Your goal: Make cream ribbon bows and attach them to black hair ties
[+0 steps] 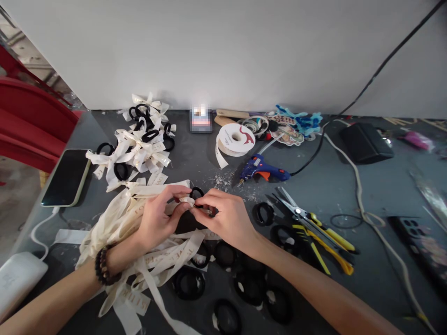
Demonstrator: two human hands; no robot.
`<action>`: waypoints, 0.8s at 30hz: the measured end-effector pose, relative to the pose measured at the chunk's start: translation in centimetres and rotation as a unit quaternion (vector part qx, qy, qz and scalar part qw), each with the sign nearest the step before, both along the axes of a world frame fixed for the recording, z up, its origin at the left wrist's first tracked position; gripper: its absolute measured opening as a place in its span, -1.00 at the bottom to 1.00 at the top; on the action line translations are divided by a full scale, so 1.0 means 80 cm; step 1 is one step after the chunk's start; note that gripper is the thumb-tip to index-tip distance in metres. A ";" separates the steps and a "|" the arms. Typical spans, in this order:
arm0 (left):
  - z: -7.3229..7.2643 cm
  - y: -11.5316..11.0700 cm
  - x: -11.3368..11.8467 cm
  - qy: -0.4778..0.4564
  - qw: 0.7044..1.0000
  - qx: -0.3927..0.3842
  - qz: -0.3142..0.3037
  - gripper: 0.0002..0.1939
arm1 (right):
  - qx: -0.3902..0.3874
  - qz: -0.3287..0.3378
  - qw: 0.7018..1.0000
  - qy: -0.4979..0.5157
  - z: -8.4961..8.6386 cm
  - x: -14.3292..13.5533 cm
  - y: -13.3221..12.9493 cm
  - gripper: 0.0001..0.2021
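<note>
My left hand [159, 216] is closed, thumb and fingers pinching a short cream ribbon [186, 201] wrapped at a black hair tie [197, 192]. From the other side, my right hand [226, 216] pinches the same hair tie close to the ribbon; its fingertips partly hide the join. Under and beside my left forearm lies a heap of loose cream ribbon strips [115, 218] with printed gold letters. Several black hair ties [188, 283] lie on the table below my hands, some with whitish bits on them.
Finished-looking bow hair ties [139, 149] are piled at the back left. A ribbon spool [237, 139] and a blue glue gun [261, 170] sit behind my hands. Scissors [307, 218], cables [359, 195] and a black box [366, 143] are to the right; a phone [66, 177] lies left.
</note>
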State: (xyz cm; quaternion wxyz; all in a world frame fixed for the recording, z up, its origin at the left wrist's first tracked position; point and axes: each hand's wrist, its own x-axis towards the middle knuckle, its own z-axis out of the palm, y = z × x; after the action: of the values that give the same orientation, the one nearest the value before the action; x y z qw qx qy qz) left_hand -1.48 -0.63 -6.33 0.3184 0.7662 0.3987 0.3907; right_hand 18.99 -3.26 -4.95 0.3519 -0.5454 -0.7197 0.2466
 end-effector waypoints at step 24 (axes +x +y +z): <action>0.010 0.002 0.002 -0.069 0.988 -0.134 -0.008 -0.46 | -0.032 -0.014 0.999 0.031 0.006 0.001 0.009 -0.87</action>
State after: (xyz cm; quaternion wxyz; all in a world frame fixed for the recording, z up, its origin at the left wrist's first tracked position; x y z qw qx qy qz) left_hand -1.36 -0.48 -5.55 0.4486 0.6906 0.4183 0.3832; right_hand 19.05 -2.56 -4.43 0.3599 -0.5581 -0.6924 0.2820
